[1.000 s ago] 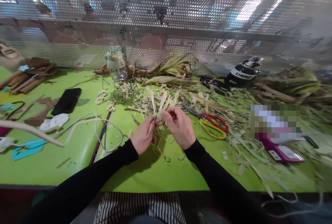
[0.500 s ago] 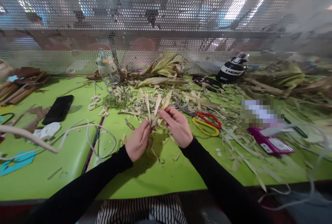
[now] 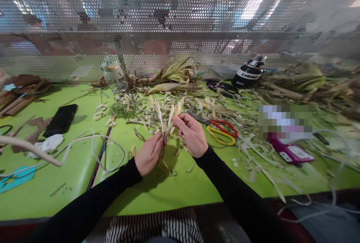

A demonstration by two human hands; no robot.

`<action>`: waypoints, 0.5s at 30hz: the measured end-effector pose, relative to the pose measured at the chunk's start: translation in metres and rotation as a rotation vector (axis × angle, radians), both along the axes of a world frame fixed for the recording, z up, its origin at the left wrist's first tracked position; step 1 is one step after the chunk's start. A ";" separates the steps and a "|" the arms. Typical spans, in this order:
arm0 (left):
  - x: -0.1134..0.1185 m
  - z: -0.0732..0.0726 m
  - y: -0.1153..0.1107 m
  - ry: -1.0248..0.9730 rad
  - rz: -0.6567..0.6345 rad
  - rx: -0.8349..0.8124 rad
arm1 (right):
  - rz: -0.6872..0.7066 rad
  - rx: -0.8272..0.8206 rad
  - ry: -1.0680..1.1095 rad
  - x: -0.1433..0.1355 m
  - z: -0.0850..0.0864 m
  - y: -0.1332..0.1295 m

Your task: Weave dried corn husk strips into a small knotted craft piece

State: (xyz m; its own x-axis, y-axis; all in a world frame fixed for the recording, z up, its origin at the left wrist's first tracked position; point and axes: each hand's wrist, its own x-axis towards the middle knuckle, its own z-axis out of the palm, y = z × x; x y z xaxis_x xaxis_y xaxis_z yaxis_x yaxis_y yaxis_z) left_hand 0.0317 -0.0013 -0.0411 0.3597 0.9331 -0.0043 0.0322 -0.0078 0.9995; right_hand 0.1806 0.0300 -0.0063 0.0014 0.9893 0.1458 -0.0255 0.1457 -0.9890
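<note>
The bundle of husk strips point(image 3: 170, 114) stands between the two hands, just above the fingertips, its base at the left hand's thumb. It is pale cream, yellower on the piece nearest the right hand; several flat strips fan upward from one gathered base, narrow at the bottom and broader above. The left hand point(image 3: 149, 155) pinches that base between thumb and fingers. The right hand point(image 3: 193, 135) has thumb and forefinger pressed together on the lower part of the rightmost strip, the other fingers curled.

Below the left fingertips, thin curled fibres lie on the green table point(image 3: 168, 198). Just right of the right hand are scissors point(image 3: 222, 137) with one red and one yellow handle. Beyond both hands spreads a litter of husk scraps point(image 3: 140, 104), with larger husks point(image 3: 176, 87) behind it. Well left of the left hand lies a black phone point(image 3: 61, 119).
</note>
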 end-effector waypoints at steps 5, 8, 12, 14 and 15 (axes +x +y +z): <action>0.000 0.007 0.009 -0.466 -0.043 -0.356 | -0.027 0.049 -0.021 0.000 -0.003 0.004; -0.002 0.011 0.014 -0.536 0.034 -0.422 | -0.036 0.076 -0.096 -0.001 -0.004 0.006; -0.003 0.011 0.018 -0.574 0.121 -0.440 | 0.102 0.056 -0.315 -0.004 -0.004 0.003; -0.003 0.010 0.020 -0.616 0.191 -0.406 | 0.171 0.053 -0.400 -0.005 -0.005 0.001; -0.003 0.010 0.020 -0.631 0.212 -0.384 | 0.185 0.053 -0.419 -0.006 -0.006 0.000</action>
